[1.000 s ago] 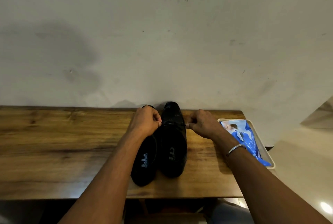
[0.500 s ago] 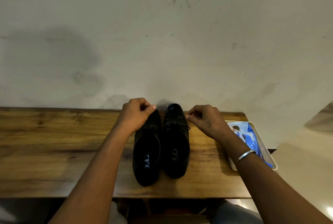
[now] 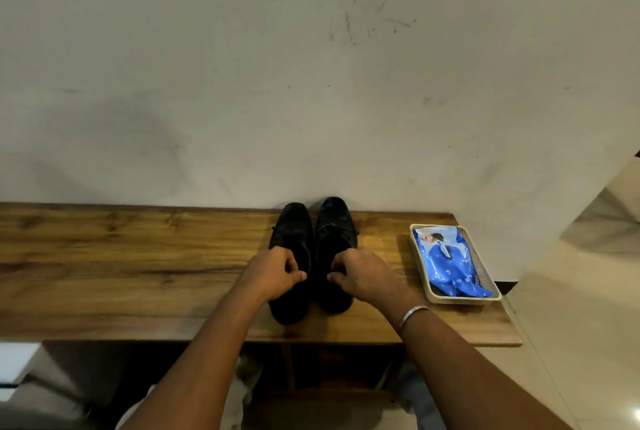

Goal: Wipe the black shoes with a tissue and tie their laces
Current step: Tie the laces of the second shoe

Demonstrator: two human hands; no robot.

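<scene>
The two black shoes, the left shoe (image 3: 292, 229) and the right shoe (image 3: 334, 222), stand side by side and touching on the wooden table (image 3: 138, 256), toes at its back edge against the wall and right of its middle. The left hand (image 3: 273, 274) lies over the left shoe's opening and the right hand (image 3: 363, 274), with a metal bangle (image 3: 414, 313) on its wrist, over the right shoe's. Both have fingers curled and thumb tip pressed to forefinger; what they pinch cannot be told. Near the table's right edge a cream tray (image 3: 419, 265) holds a blue packet (image 3: 446, 263).
</scene>
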